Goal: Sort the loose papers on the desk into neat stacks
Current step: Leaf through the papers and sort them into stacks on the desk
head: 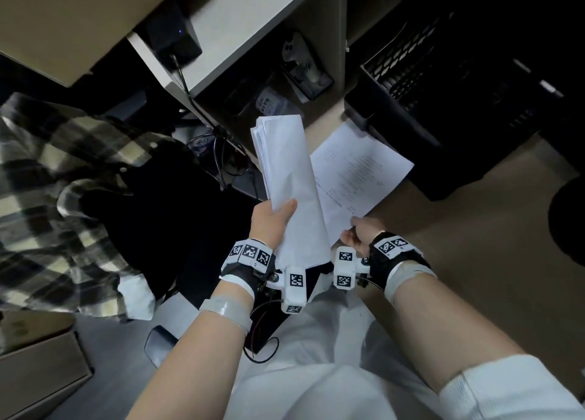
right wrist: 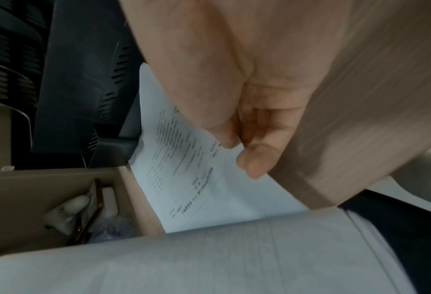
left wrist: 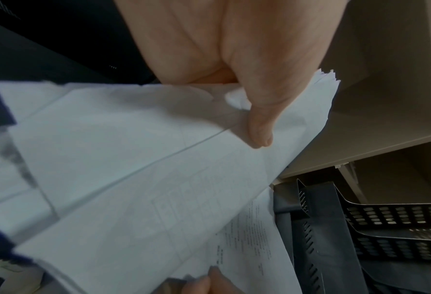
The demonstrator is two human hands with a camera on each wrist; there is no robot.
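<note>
1. A sheaf [head: 286, 179] of white papers is gripped by the left hand [head: 272, 226], thumb [left wrist: 258, 127] pressed on the top page and the other fingers hidden beneath.
2. The sheaf is held in the air, tilted, off the desk's [head: 468, 245] left edge; its far end is fanned slightly.
3. A single printed sheet [head: 357, 179] is pinched at its near corner by the right hand [head: 361, 236], thumb [right wrist: 257, 161] and fingertips clamped together on the paper.
4. This sheet lies just right of the sheaf, partly under it, over the desk's left edge; whether it rests flat on the desk cannot be told.
5. A black mesh tray [head: 443, 103] stands on the desk beyond the sheet, its near corner just beside the sheet's far edge.
6. An open cubby [head: 294, 81] with small items inside is seen beyond the sheaf, left of the tray.
7. A plaid shirt [head: 47, 172] is seen well left of the desk.
8. Marker-tagged bands [head: 250, 255] are worn on both wrists.
</note>
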